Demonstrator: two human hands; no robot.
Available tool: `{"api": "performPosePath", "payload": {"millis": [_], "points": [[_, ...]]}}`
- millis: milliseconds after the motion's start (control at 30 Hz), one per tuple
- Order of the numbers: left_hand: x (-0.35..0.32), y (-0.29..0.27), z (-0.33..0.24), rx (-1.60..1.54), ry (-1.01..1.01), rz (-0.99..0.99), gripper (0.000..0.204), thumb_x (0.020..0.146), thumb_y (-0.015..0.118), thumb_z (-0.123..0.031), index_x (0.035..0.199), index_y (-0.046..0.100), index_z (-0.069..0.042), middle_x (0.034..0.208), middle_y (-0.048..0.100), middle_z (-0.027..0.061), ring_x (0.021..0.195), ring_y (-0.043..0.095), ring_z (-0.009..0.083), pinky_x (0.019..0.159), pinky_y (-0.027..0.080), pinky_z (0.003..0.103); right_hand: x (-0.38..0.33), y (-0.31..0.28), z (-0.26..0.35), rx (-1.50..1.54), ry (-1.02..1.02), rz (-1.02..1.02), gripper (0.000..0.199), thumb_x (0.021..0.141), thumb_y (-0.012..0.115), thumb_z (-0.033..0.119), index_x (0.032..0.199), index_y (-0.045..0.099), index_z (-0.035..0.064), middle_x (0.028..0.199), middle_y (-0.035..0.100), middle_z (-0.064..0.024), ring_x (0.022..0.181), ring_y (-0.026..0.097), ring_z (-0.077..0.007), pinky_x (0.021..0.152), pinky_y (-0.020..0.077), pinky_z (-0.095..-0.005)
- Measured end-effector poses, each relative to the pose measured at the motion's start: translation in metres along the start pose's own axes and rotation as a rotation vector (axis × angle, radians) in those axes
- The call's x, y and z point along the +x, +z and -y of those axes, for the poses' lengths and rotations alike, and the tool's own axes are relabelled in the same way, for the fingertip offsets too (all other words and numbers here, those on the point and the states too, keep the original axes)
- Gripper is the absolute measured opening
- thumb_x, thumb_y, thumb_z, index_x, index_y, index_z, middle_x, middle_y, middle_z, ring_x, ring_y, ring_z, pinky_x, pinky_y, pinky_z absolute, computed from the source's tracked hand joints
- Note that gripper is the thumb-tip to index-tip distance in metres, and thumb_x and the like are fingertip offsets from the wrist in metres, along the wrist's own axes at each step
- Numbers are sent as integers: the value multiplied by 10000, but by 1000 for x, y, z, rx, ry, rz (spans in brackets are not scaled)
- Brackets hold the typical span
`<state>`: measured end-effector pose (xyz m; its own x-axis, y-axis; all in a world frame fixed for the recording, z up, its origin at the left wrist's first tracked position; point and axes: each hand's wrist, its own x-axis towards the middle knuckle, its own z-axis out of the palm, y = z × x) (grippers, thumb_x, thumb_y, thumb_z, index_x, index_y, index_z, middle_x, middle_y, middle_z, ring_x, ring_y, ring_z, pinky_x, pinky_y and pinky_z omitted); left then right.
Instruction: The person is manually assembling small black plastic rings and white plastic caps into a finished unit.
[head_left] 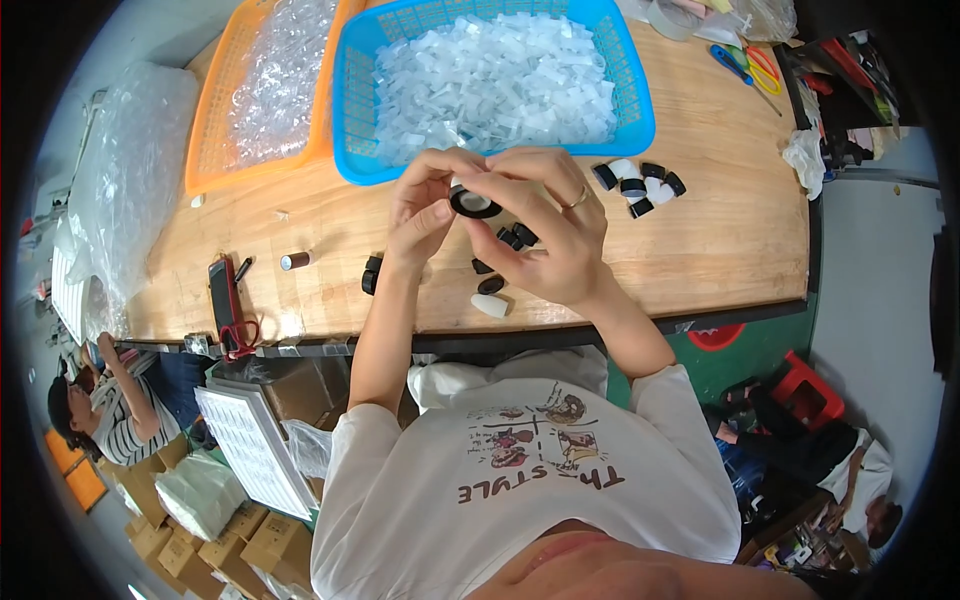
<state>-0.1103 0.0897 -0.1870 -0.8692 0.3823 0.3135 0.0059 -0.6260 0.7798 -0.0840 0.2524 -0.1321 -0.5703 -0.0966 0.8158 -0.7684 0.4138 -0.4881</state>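
A black ring (pixel 473 201) is partly hidden by fingers, pinched between the left hand (pixel 423 210) and right hand (pixel 545 225), both raised above the surface (pixel 700 240).

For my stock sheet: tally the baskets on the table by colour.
Blue basket: 1
Orange basket: 1
Total: 2
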Motion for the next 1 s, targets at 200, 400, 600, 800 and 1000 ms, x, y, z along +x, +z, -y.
{"api": "performPosePath", "payload": {"millis": [200,400,600,800,1000], "points": [[-1,0,0,21,59,32,326,819,689,-88,1105,556,-4,1089,597,116,1036,572,214,904,477,344,-1,1,2,70,74,40,427,677,762,64,1083,630,72,1056,585,-75,823,614,-227,690,519,-335],[1,3,0,79,125,31,275,828,685,-36,1083,588,-4,1080,607,130,1011,581,206,849,507,322,-3,4,-1,96,90,49,412,696,753,73,1089,633,76,1068,589,-74,828,617,-226,688,518,-330],[0,5,-2,85,128,-10,223,848,670,-40,1058,605,2,1056,611,136,982,593,208,815,515,326,1,0,1,153,172,81,352,727,736,72,1067,647,72,1034,604,-73,828,626,-229,676,515,-312],[0,6,-4,176,95,-75,141,857,654,-17,993,631,13,1002,627,130,922,607,195,813,507,312,1,2,-4,189,248,57,306,742,733,79,1038,657,58,962,628,-87,836,638,-233,701,521,-314],[-2,3,-1,234,97,-106,115,863,638,18,978,631,23,977,638,125,911,608,181,801,490,292,-3,3,-8,332,393,29,255,771,734,104,1007,665,36,917,637,-88,842,652,-219,732,527,-311]]}}
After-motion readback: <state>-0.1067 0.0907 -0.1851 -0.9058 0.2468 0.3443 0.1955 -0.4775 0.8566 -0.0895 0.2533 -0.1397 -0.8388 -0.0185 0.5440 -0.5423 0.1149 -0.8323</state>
